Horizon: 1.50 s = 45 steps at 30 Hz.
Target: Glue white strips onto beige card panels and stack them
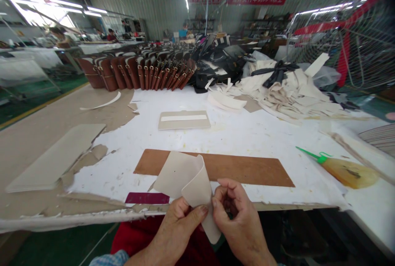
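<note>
Both my hands hold a curled cream sheet of leather-like material (pixel 188 179) at the near edge of the white-covered table (pixel 247 134). My left hand (pixel 177 227) pinches the sheet's lower part between thumb and fingers. My right hand (pixel 239 216) has its fingers curled, its thumb against the sheet's right edge. Just beyond the sheet lies a long brown board (pixel 240 169). A small maroon piece (pixel 146 198) lies at the table edge left of my left hand.
A bottle of amber glue with a green nozzle (pixel 342 169) lies at the right. A flat cream piece with a white strip (pixel 184 120) sits mid-table, a grey board (pixel 55 157) at left. Brown bags (pixel 135 72), black bags (pixel 216 66) and cream cut pieces (pixel 286 91) crowd the far end. People work in the background.
</note>
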{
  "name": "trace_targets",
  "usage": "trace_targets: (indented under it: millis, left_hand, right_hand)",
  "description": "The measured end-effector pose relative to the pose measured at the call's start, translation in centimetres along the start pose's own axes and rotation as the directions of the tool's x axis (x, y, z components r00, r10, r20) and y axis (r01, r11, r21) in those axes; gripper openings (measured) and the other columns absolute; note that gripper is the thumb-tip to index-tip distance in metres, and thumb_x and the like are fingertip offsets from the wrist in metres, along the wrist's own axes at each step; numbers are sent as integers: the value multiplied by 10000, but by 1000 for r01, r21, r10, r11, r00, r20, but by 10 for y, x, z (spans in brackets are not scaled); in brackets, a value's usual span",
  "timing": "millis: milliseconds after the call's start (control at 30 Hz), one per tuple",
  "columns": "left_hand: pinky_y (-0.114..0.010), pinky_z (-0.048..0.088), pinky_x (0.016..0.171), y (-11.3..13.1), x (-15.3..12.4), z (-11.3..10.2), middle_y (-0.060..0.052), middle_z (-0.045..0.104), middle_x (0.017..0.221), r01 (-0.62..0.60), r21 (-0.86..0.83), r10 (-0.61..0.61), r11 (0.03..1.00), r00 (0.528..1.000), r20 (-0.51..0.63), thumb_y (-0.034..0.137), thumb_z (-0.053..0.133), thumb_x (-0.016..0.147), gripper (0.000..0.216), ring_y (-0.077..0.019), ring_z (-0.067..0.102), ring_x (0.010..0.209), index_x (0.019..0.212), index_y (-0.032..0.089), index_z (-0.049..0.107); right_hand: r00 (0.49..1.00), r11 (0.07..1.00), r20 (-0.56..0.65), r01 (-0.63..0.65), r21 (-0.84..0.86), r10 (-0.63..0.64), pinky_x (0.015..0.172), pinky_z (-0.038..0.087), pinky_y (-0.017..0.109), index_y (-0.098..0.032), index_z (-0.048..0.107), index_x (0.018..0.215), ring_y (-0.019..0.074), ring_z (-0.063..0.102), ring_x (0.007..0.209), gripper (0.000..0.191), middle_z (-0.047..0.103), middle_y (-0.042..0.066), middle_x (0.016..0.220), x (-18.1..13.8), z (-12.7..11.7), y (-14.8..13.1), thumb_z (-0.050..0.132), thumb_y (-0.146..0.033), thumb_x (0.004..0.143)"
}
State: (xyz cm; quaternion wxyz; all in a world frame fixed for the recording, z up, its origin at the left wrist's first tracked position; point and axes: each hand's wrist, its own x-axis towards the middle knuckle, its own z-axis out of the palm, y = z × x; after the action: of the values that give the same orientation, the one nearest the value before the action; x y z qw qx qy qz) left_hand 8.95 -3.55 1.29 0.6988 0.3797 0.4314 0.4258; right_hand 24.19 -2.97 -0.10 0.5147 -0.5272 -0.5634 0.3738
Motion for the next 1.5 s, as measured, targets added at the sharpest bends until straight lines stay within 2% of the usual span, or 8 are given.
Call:
trace_targets:
  millis: [133,267,400,567,733,967,1300,1500]
  left_hand:
    - [-301,517,827,2,0,1,-29,779,845,1,-32,-1,999,1000,-1,525,843,783,388,-179,635,754,1005,207,828]
    - [-278,503,784,0,1,1,-24,764,800,4,-35,-3,999,1000,2,534,838,790,394,-168,615,743,993,197,825]
    - [-269,493,778,-2,1,1,-35,772,852,14,-21,-14,1000,1000,13,536,832,799,398,-176,616,799,999,192,825]
    - [-260,490,752,0,0,1,-22,759,804,22,0,-22,1000,1000,-5,556,864,753,414,-167,597,764,953,194,838]
    - [-311,522,856,3,0,3,-31,782,856,6,-13,-6,1000,1000,10,545,866,749,415,-201,652,821,980,202,838]
    - [-326,518,852,2,0,2,-41,780,852,15,-4,-16,1000,1000,-21,514,838,788,402,-212,658,816,1017,184,820]
    - [-290,505,750,2,1,4,-27,741,767,19,-33,-19,999,1000,-6,551,854,759,408,-177,598,735,936,184,828]
    - [-253,445,669,-3,2,4,-18,703,730,42,19,-41,999,998,-43,584,856,733,435,-141,512,674,866,171,823]
  right_hand:
    - [991,977,35,-133,167,129,547,523,183,-215,571,1118,110,623,614,260,631,-41,748,1,-18,10,688,-287,898]
    - [995,982,74,-82,170,71,659,556,197,-251,587,1136,114,661,716,225,682,-25,825,-2,-32,14,692,-286,940]
    - [994,999,110,22,45,-27,697,557,210,-264,641,1094,125,674,748,188,731,-11,869,-6,-22,10,709,-270,918]
    - [990,995,92,-102,-11,103,633,522,209,-249,664,1002,131,661,698,113,731,-19,794,-3,-15,1,678,-322,916]
    - [986,995,137,-100,0,99,565,498,221,-221,644,896,130,610,609,81,669,-18,711,4,-12,-5,662,-291,859]
    - [990,981,-7,-140,132,142,548,517,224,-217,629,958,139,622,615,190,667,-4,736,8,-10,8,726,-342,852]
    - [956,927,162,278,-251,-243,714,599,205,-262,696,1005,139,750,749,102,777,-17,855,0,-30,-7,654,-197,938]
    - [943,893,136,331,-304,-303,672,588,182,-261,656,963,120,727,694,114,739,-36,796,3,-23,-10,625,-158,926]
